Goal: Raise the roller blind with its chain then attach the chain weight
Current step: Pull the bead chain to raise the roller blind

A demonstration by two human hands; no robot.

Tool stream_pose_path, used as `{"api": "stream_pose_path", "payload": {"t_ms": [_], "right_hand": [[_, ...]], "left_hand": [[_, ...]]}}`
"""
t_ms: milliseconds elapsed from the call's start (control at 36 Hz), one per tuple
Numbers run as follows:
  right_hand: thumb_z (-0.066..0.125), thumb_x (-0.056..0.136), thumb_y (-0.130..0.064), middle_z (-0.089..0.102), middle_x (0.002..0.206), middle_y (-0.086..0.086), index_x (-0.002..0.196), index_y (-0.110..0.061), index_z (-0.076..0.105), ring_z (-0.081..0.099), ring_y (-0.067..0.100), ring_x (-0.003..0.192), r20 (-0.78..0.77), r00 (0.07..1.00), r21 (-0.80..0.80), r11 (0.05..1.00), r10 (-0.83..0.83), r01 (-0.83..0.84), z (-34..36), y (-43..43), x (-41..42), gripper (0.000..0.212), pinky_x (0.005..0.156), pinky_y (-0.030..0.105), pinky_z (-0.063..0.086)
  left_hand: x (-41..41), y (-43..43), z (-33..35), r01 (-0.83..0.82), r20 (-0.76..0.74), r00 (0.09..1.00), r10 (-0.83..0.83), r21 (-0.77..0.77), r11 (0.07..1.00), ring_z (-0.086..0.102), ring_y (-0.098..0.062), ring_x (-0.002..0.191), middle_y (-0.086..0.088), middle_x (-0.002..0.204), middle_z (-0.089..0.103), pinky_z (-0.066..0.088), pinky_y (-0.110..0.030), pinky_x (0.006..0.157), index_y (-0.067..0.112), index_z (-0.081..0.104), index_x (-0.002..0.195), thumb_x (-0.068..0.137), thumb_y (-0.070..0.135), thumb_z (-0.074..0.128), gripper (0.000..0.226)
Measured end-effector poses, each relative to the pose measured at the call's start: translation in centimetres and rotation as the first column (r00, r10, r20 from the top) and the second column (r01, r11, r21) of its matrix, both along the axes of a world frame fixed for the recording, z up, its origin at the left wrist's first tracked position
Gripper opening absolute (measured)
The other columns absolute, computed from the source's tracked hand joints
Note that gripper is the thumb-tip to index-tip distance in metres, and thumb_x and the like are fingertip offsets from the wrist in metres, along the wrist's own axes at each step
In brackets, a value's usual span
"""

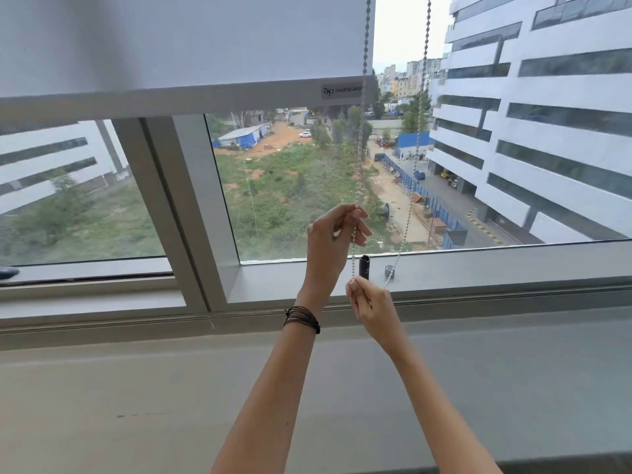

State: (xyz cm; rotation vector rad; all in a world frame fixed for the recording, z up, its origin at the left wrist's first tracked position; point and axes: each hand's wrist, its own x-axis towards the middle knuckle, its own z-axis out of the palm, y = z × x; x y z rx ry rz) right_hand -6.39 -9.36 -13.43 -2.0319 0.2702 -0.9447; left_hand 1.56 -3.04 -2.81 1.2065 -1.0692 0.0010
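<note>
Chain (357,172) is hanging in two strands down toward the sill (513,265). Just in front of the sill, the right hand (371,302) is pinching the front strand. The left hand (333,241), wearing a black wristband (302,318), is pinching the same strand higher above the sill. A black weight (364,267) is standing upright on the sill beside a grey cap (389,271). Above the sill, the blind (188,39) is sitting partly raised.

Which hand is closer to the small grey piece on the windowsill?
Right. The right hand is just below and left of the grey piece; the left hand is higher and further left.
</note>
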Motion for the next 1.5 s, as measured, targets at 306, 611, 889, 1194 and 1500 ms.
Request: {"api": "stream_pose_path", "payload": {"t_ms": [306,611,889,1194,1500], "right_hand": [[0.043,0.093,-0.01,0.052,0.064,0.0,0.08,-0.019,0.049,0.055,0.035,0.067,-0.36,0.897,-0.349,0.928,-0.258,0.127,-1.0,-0.2,-1.3,0.017,0.059,0.035,0.037],[0.037,0.099,-0.013,0.067,0.084,-0.002,0.103,-0.014,0.057,0.064,0.009,0.083,0.009,0.996,-0.04,0.996,-0.084,0.084,6.7,-1.4,-2.8,0.021,0.081,0.029,0.051],[0.035,0.099,-0.009,0.065,0.099,0.003,0.116,-0.012,0.051,0.066,0.008,0.085,0.355,0.919,0.1,0.97,0.172,-0.221,21.7,-1.1,-2.5,0.024,0.073,0.023,0.055],[0.037,0.095,0.004,0.067,0.076,-0.002,0.113,0.0,0.058,0.062,0.009,0.062,0.445,0.884,0.068,0.979,0.144,-0.194,26.5,0.5,-1.4,0.028,0.06,0.026,0.055],[0.045,0.094,0.0,0.064,0.058,-0.012,0.092,-0.009,0.062,0.055,0.001,0.052,0.507,0.844,0.037,0.975,0.173,-0.221,25.5,0.3,-1.1,0.019,0.056,0.02,0.054]], "left_hand": [[-0.1,0.3,-3.0,-0.026,0.008,1.0,0.026,0.069,0.997,0.061,-0.016,0.055,0.009,0.061,0.066,0.055,-0.032,0.059,0.01,0.063,0.085,0.095,0.009,0.049,0.017],[-0.5,1.0,-2.0,-0.049,0.062,0.997,0.044,0.081,0.995,0.066,-0.007,0.061,0.0,0.067,0.067,0.055,-0.022,0.064,0.009,0.063,0.086,0.094,0.006,0.052,0.014],[-1.3,1.0,-2.0,-0.019,0.037,0.999,0.016,0.095,0.995,0.068,-0.017,0.063,0.011,0.06,0.067,0.059,-0.039,0.069,0.007,0.064,0.083,0.094,0.008,0.053,0.016],[-1.8,1.6,-1.8,-0.072,0.11,0.992,0.062,0.084,0.994,0.063,-0.004,0.06,0.001,0.063,0.064,0.056,-0.02,0.065,0.005,0.067,0.085,0.093,0.005,0.054,0.015],[-1.9,1.6,-1.9,-0.062,0.121,0.991,0.051,0.09,0.994,0.061,-0.001,0.06,0.002,0.064,0.061,0.053,-0.016,0.064,0.001,0.066,0.086,0.093,0.001,0.051,0.017]]}}
